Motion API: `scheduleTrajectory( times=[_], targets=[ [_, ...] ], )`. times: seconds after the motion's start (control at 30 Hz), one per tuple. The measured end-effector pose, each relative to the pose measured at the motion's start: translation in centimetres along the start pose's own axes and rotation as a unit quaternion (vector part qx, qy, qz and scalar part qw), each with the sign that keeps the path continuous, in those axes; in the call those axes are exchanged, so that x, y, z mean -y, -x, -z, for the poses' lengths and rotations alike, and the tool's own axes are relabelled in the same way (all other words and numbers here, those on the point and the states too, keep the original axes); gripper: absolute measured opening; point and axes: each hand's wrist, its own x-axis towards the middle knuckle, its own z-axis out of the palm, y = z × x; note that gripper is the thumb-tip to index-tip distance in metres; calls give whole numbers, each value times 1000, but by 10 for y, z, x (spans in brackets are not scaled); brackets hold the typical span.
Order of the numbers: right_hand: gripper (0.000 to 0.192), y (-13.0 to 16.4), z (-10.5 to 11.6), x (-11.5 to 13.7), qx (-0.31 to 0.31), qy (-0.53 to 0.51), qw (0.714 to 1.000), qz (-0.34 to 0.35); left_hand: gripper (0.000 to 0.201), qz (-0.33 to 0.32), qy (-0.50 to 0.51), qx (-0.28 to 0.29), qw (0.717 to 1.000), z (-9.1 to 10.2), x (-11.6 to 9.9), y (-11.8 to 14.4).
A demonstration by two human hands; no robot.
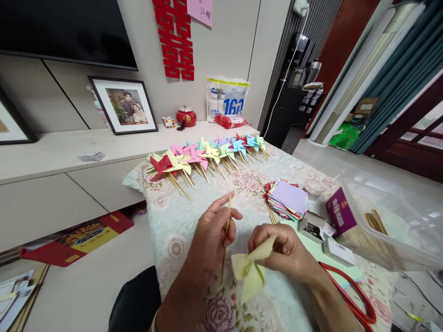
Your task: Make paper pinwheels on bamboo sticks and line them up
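My left hand (216, 223) is closed around a thin wooden stick (224, 258), which stands nearly upright above the flowered tablecloth. Just to its right, my right hand (282, 246) pinches a pale yellow paper pinwheel (251, 272) by one of its folded blades. The pinwheel and the stick are apart, with a small gap between them. Beyond both hands, several finished pinwheels (211, 152) on sticks lie in a row along the far side of the table, in red, yellow, pink, blue and green.
Right of my hands lie a stack of coloured paper (287, 198), a small open box of metal fasteners (313, 228), a white box (338, 252) and red-handled scissors (356, 299). A clear plastic bin (398, 249) holds more sticks. Behind the table runs a white cabinet (69, 147).
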Motion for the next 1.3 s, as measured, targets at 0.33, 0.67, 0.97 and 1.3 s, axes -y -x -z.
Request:
scheduleTrajectory(
  times=[0.33, 0.67, 0.97, 1.3],
  targets=[
    [8, -5, -3, 2, -116, 161, 955, 219, 33, 51, 5, 30, 998, -7, 9, 6],
    [16, -6, -5, 7, -185, 277, 893, 303, 24, 43, -13, 13, 999, -7, 12, 7],
    [18, -5, -6, 9, -208, 281, 882, 316, 22, 27, -41, 69, 996, -8, 12, 9],
    [20, -3, -9, 10, -232, 297, 867, 326, 14, -1, -58, 94, 994, -7, 14, 8]
  ],
)
